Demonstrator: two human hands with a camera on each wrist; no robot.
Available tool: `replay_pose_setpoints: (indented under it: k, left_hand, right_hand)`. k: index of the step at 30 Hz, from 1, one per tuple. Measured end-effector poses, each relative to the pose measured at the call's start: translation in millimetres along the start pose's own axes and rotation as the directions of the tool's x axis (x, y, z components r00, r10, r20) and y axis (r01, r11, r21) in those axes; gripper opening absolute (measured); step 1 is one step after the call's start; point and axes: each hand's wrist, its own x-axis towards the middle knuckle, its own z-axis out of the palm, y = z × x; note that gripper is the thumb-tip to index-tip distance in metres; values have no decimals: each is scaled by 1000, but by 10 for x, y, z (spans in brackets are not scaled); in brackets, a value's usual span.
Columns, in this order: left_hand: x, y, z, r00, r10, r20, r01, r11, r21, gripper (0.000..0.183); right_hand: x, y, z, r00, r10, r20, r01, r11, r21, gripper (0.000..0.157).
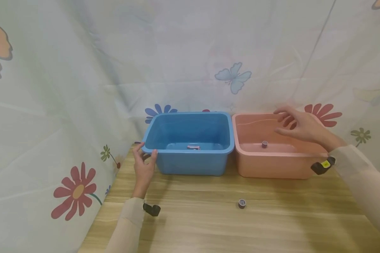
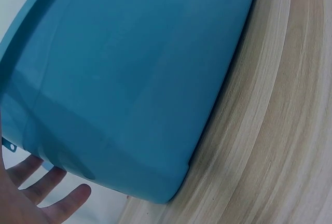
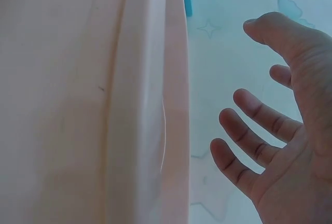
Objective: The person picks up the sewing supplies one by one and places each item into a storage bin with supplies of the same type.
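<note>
My left hand (image 1: 144, 172) holds the front left corner of a blue plastic basin (image 1: 190, 163), thumb at the front rim and fingers at the side. In the left wrist view some fingers (image 2: 67, 203) show beside the basin's end wall. My right hand (image 1: 304, 125) is raised over the right part of a pink basin (image 1: 272, 167), fingers loosely bent and holding nothing. A small grey cylinder (image 1: 264, 144) lies inside the pink basin. Inside the blue basin lies a small flat pinkish piece (image 1: 194, 147), its kind too small to make out.
Another small cylinder with a dark patterned top (image 1: 242, 203) stands on the wood-grain table (image 1: 196, 218), in front of the basins. The two basins sit side by side, close against a flower-and-butterfly curtain (image 1: 183, 70) that also runs down the left side.
</note>
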Motion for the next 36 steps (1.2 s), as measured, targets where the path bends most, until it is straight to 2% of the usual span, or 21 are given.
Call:
replay_pose_setpoints:
  k: [8,17,29,36]
  left_hand:
    - [8,-23,-1,1000,-3,2,3,1000,-7,63]
    - [4,-38,10,1000,-8,-5,8,1000,-6,64]
    - [-10,-9,15,1000,-5,-7,5,1000,-5,63]
    - [-5,-26,9,1000,-5,-1,4,1000,-16,65]
  right_hand:
    - [-60,-65,19,999,-36,-29,36,999,14,62]
    - [-118,-136,56,994,-86,-62,82,994,-74,62]
    - [-212,-226,67,988,-132,-85,122,986,-117,59]
    - [-267,-275,102,988,-140,-70,137,989,-48,65]
